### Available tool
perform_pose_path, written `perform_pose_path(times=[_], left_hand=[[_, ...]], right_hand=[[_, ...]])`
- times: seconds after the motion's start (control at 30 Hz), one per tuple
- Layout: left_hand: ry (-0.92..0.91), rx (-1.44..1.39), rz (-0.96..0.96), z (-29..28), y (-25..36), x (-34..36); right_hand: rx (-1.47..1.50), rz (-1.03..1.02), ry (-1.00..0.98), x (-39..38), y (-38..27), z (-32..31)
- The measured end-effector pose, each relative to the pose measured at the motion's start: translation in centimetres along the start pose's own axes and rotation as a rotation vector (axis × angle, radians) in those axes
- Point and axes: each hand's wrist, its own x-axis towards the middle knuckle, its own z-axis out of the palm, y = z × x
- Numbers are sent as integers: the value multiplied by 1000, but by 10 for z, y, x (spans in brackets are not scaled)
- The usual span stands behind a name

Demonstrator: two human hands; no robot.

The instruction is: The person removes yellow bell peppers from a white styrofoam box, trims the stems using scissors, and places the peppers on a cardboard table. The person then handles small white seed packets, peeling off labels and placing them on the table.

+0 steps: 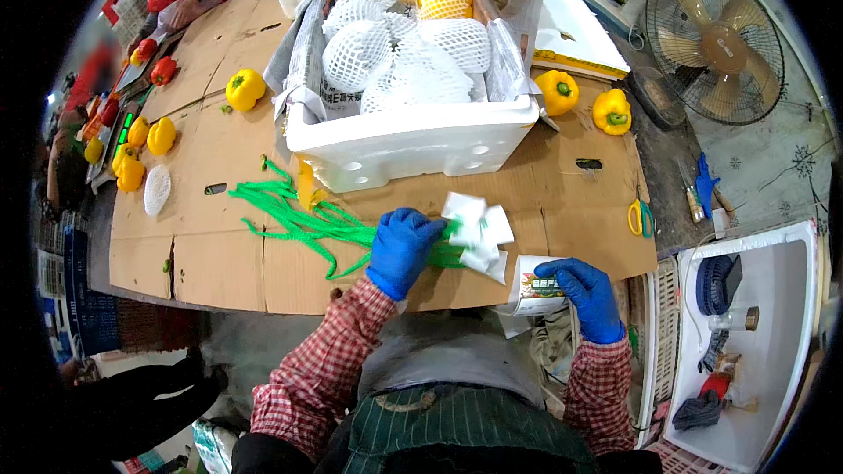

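Note:
My left hand, in a blue glove, is closed with its fingertips at green mesh strips and beside several small white paper pieces; exactly what it grips is unclear. My blue-gloved right hand has curled fingers on a printed white label roll at the front edge of the cardboard-covered table. Behind both hands stands a white foam box full of mesh-wrapped produce, some yellow.
Yellow peppers lie around the box; scissors lie rightward, near a blue glove. A fan stands back right, a foam bin lower right. A person's hand shows at upper left, another person's dark legs at lower left.

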Motion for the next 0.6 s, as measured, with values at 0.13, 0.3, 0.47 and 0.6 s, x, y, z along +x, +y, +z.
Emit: perform_pose_path(times=[0.13,0.3,0.47,0.6], left_hand=[[-146,179,67,-6,6,-24],[-234,227,-99,-9,23,-35],[-108,300,-235,10,4,-10],[-86,457,-235,-2,4,-3]], right_hand=[[17,-20,-75,12,5,-18],[115,-17,-155,31,5,-40],[171,-21,-316,51,-1,-37],[206,-59,-484,63,-8,-32]])
